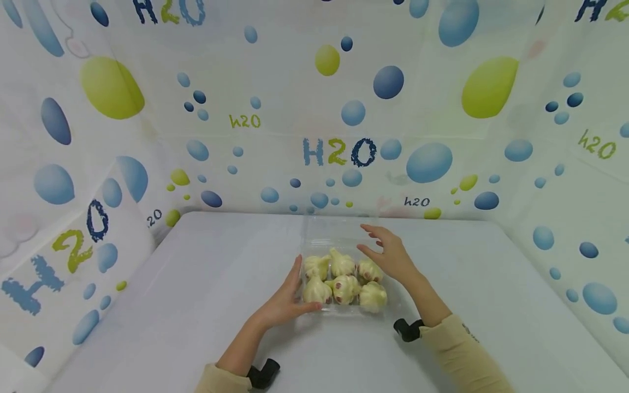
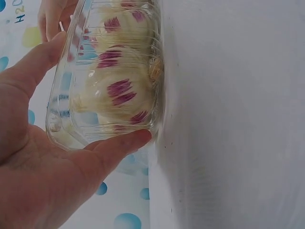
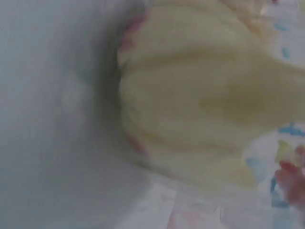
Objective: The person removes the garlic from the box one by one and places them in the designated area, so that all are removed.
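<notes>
A clear plastic clamshell container (image 1: 344,310) holds several garlic bulbs (image 1: 345,288) in two rows, pale with purple streaks. Its transparent lid (image 1: 324,228) is folded back on the far side. My left hand (image 1: 285,303) holds the container at its near left corner, thumb along the front wall and fingers against the left side. In the left wrist view the thumb (image 2: 126,143) presses low on the ribbed wall. Over the back right of the container, my right hand (image 1: 393,256) hovers with fingers spread, near the lid. A blurred garlic bulb (image 3: 190,95) fills the right wrist view.
The container stands on a white table (image 1: 221,262). Behind and beside the table hangs a white sheet (image 1: 285,71) printed with blue and green drops. Black wrist devices (image 1: 263,374) sit at both cuffs.
</notes>
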{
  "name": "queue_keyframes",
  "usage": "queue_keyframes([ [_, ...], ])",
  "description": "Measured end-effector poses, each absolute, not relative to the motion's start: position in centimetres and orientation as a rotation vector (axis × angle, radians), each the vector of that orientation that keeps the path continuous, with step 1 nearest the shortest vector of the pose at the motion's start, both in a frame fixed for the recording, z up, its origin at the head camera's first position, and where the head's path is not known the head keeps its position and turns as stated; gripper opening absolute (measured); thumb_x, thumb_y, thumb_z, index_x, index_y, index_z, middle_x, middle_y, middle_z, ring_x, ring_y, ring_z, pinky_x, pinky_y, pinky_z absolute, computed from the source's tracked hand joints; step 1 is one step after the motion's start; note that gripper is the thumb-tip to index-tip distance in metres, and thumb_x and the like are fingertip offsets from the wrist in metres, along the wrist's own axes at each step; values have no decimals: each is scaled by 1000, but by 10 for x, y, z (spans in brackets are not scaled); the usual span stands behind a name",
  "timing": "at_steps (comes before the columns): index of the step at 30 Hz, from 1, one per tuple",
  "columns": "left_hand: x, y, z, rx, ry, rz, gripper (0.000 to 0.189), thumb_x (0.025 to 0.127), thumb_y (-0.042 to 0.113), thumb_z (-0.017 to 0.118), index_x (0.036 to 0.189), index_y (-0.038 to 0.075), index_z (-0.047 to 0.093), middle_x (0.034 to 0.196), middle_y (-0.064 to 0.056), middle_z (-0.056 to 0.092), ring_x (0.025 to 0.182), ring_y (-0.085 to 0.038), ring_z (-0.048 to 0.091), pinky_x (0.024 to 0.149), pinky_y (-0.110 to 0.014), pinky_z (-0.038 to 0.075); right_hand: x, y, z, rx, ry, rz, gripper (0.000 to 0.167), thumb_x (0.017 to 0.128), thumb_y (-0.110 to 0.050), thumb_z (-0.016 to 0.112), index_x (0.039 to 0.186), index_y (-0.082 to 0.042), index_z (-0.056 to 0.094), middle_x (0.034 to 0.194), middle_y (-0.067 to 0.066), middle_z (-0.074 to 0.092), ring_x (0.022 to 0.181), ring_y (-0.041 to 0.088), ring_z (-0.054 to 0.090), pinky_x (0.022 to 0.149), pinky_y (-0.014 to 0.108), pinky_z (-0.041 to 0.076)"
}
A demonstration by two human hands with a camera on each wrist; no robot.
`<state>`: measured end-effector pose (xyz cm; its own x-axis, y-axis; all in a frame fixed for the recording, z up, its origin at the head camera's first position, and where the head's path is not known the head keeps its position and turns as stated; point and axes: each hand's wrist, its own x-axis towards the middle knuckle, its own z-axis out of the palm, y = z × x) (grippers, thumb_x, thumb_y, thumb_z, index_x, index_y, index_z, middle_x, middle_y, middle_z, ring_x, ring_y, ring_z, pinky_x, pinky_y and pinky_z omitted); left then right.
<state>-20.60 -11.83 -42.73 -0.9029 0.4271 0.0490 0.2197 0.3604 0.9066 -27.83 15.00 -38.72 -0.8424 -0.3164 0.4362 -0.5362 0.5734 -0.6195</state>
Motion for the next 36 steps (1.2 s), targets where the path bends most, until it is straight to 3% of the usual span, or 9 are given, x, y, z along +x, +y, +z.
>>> queue_keyframes([
  [24,-204,-120,-418,624,2429,1553,105,82,22,69,145,8,-13,151,-15,-13,132,-46,14,98,-56,30,-285,87,-393,957,-2587,1147,50,83,-24,69,126,-5,54,126,10,55,113,30,50,94,47,40],
  [36,-204,-123,-429,611,2410,1571,107,81,27,71,145,12,-13,151,-11,-14,133,-45,12,98,-56,29,-292,69,-401,943,-2689,1252,46,78,-21,74,119,-5,60,118,11,60,109,31,53,93,46,40],
])
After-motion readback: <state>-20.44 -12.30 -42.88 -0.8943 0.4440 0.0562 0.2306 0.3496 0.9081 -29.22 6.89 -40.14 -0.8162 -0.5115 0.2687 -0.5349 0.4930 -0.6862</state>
